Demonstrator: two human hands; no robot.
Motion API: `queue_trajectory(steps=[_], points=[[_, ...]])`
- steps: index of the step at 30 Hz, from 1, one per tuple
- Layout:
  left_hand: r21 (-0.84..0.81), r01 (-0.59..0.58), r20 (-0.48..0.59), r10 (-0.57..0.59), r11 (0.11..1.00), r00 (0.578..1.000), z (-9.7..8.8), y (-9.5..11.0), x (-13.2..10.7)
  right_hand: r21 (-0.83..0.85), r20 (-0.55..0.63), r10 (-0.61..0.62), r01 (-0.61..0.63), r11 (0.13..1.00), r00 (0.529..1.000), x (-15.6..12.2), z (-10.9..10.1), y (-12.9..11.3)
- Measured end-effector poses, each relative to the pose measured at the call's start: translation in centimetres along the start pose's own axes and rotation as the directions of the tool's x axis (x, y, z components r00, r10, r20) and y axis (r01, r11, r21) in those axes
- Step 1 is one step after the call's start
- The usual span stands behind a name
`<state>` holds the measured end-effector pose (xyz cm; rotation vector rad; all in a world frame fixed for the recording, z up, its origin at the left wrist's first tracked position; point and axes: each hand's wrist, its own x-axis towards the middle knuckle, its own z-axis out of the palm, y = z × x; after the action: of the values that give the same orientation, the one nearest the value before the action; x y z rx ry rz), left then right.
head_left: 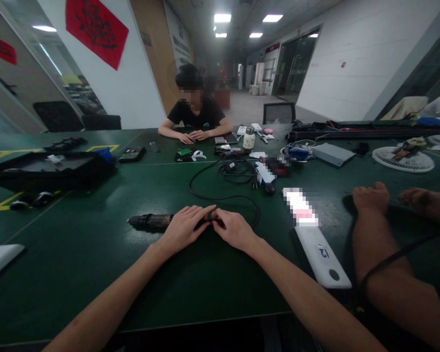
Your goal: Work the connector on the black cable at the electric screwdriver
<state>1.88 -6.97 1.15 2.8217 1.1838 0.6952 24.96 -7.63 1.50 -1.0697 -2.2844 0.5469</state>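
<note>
A dark cylindrical tool point(148, 221) lies on the green table point(95, 274), its tip pointing left. My left hand point(185, 227) rests over its rear end with fingers curled round it. My right hand point(233, 229) meets the left one and pinches the black cable point(205, 195) where it joins the tool. The cable loops away across the table to a coil point(238, 171).
A co-worker's forearm and hand point(370, 205) lie at the right. A white flat device point(320, 254) sits beside my right arm. Another person point(196, 110) sits opposite among small parts. A black case point(47, 168) lies left; a white fan grille point(403, 159) lies far right.
</note>
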Motion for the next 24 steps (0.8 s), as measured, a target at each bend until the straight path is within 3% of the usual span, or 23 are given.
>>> queue_trajectory(steps=[5, 24], points=[[-0.056, -0.008, 0.02, 0.009, 0.998, 1.0, -0.21, 0.17, -0.05, 0.016, -0.001, -0.006, 0.006, 1.0, 1.0, 0.07, 0.07, 0.04], [-0.034, 0.001, 0.044, 0.001, 0.999, 0.999, 0.18, -0.24, -0.27, 0.024, -0.005, 0.007, -0.007, 1.0, 1.0, 0.11, 0.14, -0.05]])
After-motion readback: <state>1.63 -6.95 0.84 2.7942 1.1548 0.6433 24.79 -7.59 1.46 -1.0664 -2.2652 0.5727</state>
